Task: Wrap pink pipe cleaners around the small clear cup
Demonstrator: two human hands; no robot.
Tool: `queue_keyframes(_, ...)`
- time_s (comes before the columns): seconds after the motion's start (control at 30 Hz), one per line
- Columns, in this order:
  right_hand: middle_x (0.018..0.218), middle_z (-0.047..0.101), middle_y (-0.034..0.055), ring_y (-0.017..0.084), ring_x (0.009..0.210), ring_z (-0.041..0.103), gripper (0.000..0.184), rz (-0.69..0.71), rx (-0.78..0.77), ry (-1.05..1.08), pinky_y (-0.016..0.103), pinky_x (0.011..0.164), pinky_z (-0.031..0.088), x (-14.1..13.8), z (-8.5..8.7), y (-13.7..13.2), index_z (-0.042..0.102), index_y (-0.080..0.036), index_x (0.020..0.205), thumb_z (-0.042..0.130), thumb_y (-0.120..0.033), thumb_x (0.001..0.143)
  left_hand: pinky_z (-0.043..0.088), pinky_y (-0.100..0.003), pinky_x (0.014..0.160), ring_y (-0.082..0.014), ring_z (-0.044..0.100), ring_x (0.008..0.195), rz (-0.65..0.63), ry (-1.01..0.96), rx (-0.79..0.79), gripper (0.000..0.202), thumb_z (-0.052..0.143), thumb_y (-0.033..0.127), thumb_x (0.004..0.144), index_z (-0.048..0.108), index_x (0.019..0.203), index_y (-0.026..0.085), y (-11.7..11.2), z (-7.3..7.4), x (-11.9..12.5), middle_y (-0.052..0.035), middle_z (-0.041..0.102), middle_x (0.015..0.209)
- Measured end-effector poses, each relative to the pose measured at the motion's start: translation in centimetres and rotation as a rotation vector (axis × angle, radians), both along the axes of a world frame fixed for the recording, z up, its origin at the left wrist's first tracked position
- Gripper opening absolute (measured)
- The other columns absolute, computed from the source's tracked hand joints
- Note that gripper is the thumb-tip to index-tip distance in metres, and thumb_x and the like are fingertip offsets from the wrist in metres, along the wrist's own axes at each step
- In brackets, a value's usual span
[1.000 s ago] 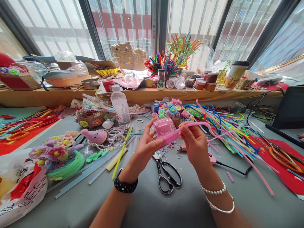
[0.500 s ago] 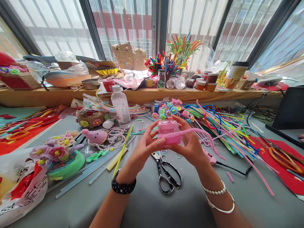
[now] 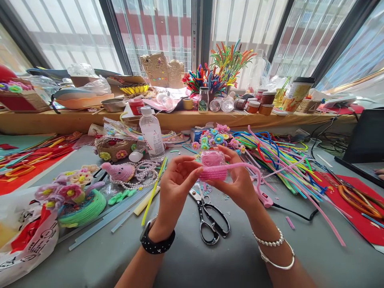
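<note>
A small pink box [image 3: 213,158], wrapped round its lower part with pink pipe cleaner, is held above the grey table [image 3: 186,256]. My left hand [image 3: 177,184] pinches its left side with thumb and fingers. My right hand [image 3: 237,180] cups it from the right and behind, fingers curled round it. A loose pink pipe cleaner tail [image 3: 246,165] runs off to the right from the box. Black-handled scissors [image 3: 210,220] lie on the table just below my hands.
A heap of coloured pipe cleaners [image 3: 282,156] lies to the right, a pink glue gun [image 3: 264,198] with black cord beside it. A water bottle [image 3: 152,134], pearl beads [image 3: 144,172], a pink knitted figure [image 3: 118,171], flower baskets and glue sticks crowd the left. A dark laptop [image 3: 366,144] stands far right.
My right hand moved from gripping the pipe cleaner on the right to cupping the box from behind. The box turned more level and the pipe cleaner wrapped further round it.
</note>
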State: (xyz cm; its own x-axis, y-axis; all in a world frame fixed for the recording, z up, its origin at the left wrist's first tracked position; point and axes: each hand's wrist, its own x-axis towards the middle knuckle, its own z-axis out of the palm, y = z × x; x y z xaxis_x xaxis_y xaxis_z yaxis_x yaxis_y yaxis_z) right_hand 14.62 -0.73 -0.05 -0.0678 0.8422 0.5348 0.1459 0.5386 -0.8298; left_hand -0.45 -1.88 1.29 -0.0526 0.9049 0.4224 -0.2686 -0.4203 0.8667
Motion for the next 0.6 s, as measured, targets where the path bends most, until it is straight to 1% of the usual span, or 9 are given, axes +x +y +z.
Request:
queue_keyframes(0.23,0.131,0.047,0.0096,0.027,0.121,0.044,0.072,-0.006,0.002,-0.026,0.045,0.1,0.04,-0.08,0.05,-0.12,0.041,-0.023,0.127,0.075,-0.02,0.063,0.05,-0.017,0.063,-0.0085,0.063,0.069,0.022,0.01,-0.048,0.022,0.07,0.022,0.07,0.057,0.088,0.021,0.11,-0.04,-0.03,0.003,0.067,0.073)
queue_keyframes(0.37,0.13,0.048,0.0083,0.026,0.12,0.045,0.071,-0.02,0.02,-0.032,0.044,0.1,0.041,-0.11,0.08,-0.13,0.042,-0.024,0.125,0.075,-0.021,0.063,0.05,-0.018,0.063,-0.009,0.063,0.068,0.015,0.01,-0.068,0.022,0.07,0.021,0.07,0.057,0.088,0.02,0.19,-0.04,-0.09,0.0029,0.066,0.072)
queue_keyframes(0.6,0.128,0.048,0.0081,0.026,0.119,0.046,0.07,-0.029,0.017,-0.04,0.045,0.101,0.039,-0.18,0.08,-0.21,0.042,-0.024,0.126,0.075,-0.024,0.063,0.048,-0.015,0.061,-0.0066,0.061,0.067,-0.021,-0.012,-0.079,0.021,0.07,0.021,0.071,0.057,0.087,0.022,0.37,-0.1,-0.12,0.0047,0.065,0.069)
